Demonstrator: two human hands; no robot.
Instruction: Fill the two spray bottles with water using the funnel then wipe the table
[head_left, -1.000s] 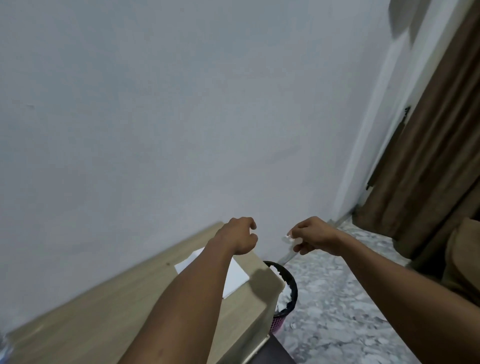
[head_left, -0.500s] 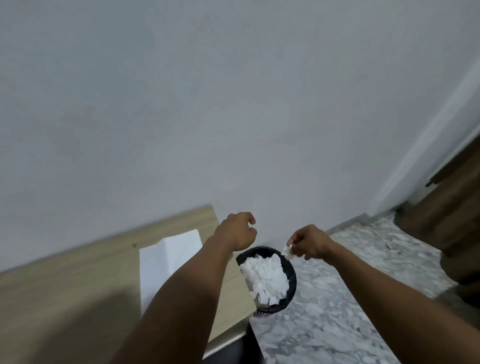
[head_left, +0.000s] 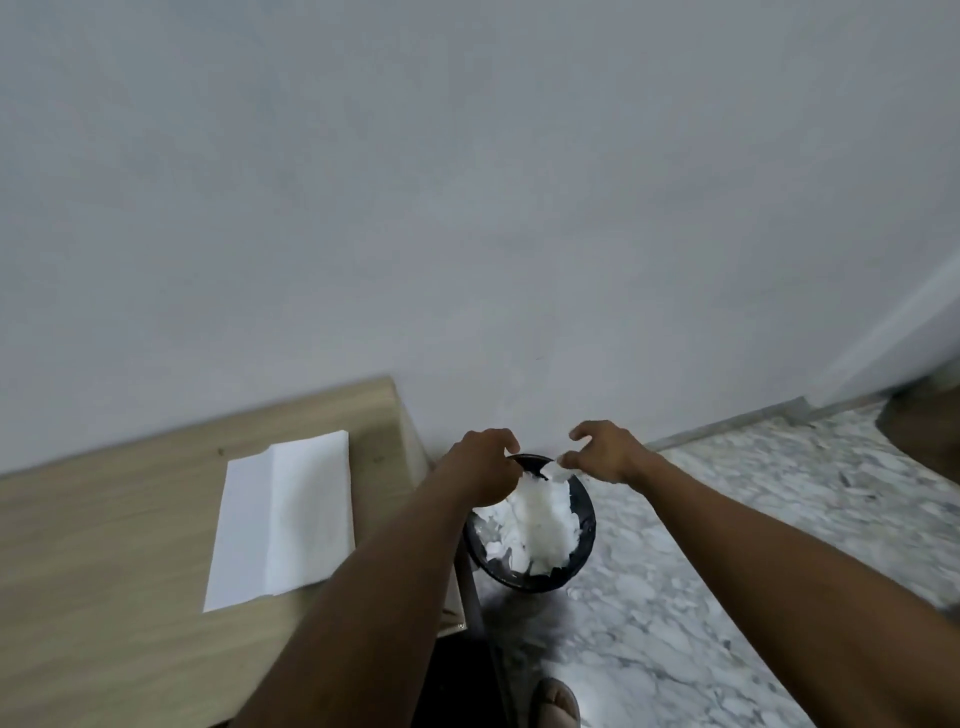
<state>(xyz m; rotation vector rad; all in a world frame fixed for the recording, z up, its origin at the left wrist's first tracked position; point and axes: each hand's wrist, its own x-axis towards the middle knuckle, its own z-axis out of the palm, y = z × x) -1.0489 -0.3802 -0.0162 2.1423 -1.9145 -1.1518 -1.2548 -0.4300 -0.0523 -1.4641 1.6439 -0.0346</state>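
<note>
right hand (head_left: 605, 453) over the bin rim, fingers spread and curled, a small white scrap (head_left: 551, 469) at the fingertips, can't tell if it's still pinched. left hand (head_left: 483, 464) loosely curled, holding nothing, above the same rim. round black bin (head_left: 582, 540) below is heaped with crumpled white tissue (head_left: 537, 525), sits on grey marble-pattern floor (head_left: 727, 545) just beside the table corner. light woodgrain table (head_left: 104, 597) carries one flat folded white paper towel (head_left: 283, 517). plain matte wall (head_left: 467, 208) behind.

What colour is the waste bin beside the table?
Black waste bin, filled with white tissue; seen in the head view.
</note>
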